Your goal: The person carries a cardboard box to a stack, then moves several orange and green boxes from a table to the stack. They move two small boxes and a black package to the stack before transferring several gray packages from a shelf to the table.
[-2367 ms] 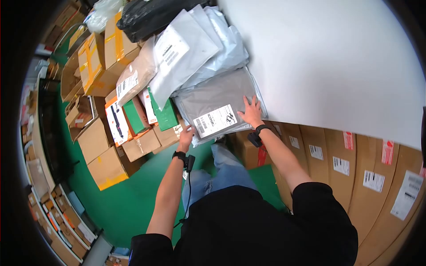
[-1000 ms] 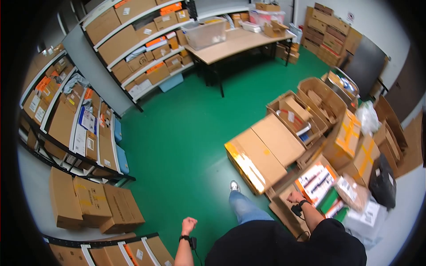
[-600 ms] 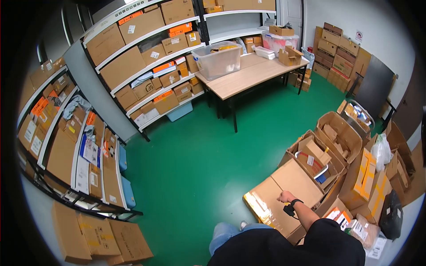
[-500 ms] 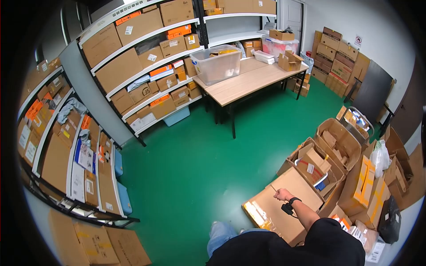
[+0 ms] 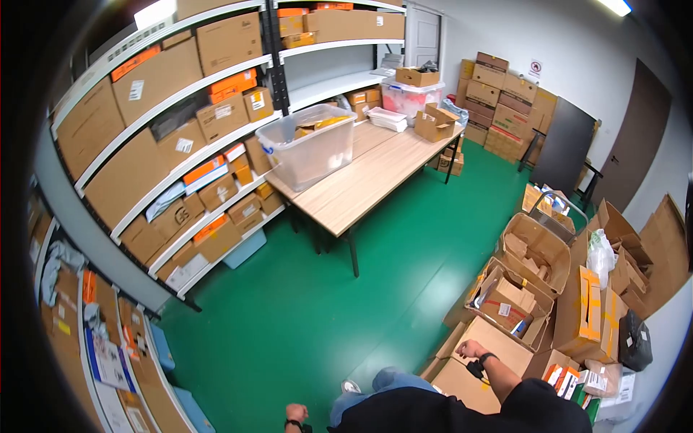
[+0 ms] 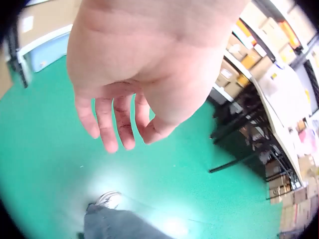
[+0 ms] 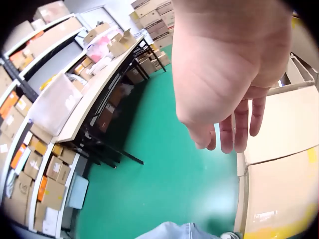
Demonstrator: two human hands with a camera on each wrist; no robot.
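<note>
My left hand (image 5: 296, 413) hangs low at the bottom edge of the head view. In the left wrist view its fingers (image 6: 118, 124) curl loosely over the green floor and hold nothing. The right hand (image 5: 473, 350) is in the air and overlaps a large flat-topped cardboard box (image 5: 505, 338) in the head view. Its fingers (image 7: 241, 124) hang relaxed and empty in the right wrist view, beside that box's edge. At the lower right lie a white labelled parcel (image 5: 619, 397) and a brown wrapped parcel (image 5: 603, 378).
Ahead, a wooden table (image 5: 375, 169) carries a clear plastic bin (image 5: 307, 148) and an opened carton (image 5: 435, 123). Shelves full of boxes (image 5: 137, 169) line the left. Open cartons (image 5: 534, 249) stand on the right. Green floor (image 5: 303, 317) lies between.
Both hands have left the grey labelled parcel they touched earlier. The head view has turned away from the parcels toward the table and shelves, and now both arms hang loosely.
</note>
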